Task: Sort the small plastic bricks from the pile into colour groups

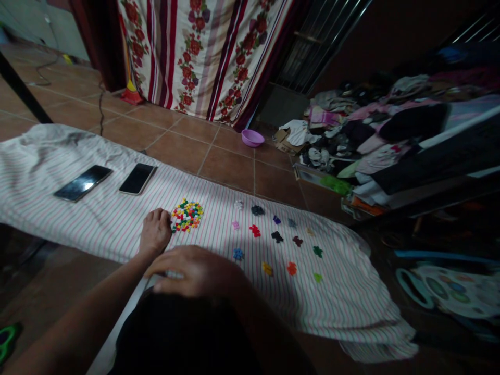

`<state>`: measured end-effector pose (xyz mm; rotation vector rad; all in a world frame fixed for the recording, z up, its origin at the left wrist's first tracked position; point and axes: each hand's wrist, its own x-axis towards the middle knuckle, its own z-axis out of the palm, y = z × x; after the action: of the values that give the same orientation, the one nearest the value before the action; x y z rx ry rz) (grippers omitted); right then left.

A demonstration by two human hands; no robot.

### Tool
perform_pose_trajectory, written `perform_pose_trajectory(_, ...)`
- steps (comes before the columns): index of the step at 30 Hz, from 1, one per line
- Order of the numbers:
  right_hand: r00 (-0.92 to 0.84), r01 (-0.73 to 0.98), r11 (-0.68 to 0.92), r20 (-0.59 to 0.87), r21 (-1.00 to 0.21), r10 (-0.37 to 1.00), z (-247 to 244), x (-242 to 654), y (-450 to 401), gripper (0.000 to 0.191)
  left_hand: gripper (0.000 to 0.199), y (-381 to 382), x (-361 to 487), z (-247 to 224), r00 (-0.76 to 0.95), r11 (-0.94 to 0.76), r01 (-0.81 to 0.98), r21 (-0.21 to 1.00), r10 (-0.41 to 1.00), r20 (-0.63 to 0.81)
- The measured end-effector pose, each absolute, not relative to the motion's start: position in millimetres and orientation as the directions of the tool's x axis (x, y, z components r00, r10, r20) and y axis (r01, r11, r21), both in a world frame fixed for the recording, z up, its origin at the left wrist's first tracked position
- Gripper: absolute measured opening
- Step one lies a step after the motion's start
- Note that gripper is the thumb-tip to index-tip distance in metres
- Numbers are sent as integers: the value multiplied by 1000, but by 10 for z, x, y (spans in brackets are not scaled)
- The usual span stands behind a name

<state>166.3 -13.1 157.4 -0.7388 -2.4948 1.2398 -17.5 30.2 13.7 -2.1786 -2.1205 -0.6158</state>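
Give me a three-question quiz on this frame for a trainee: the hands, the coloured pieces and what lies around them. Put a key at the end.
1. Which is closest to the mixed pile of coloured pieces?
A) a black clump
B) the left hand
C) the broom by the curtain
2. True or false: the purple bowl stands on the tiled floor, off the striped cloth.
3. Fill in: two ____ with dark screens lie to the left of the mixed pile.

Key: 1. B; 2. true; 3. phones
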Motion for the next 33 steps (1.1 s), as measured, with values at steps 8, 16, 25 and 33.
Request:
perform_pose_trajectory(8, -585, 690, 495, -5, -529, 811, 966, 1362, 692, 30, 20, 308, -154, 133, -18, -58, 972, 229, 948, 317)
perform_pose_trajectory(16, -526, 790, 488, -2, -372, 850, 611, 1137, 1032, 31, 20, 314, -148, 126, -14, -59, 974, 217, 948, 319)
perform_pose_trajectory(25, -464, 840, 424, -42, -338, 885, 506, 992, 1166, 26, 20, 304, -131, 153, -30, -44, 972, 232, 952, 305)
perform_pose_trajectory(33, -460, 843, 426, -30, -329, 887, 560, 955, 1149, 22, 20, 301, -122, 172, -37, -38, 971, 236, 952, 305)
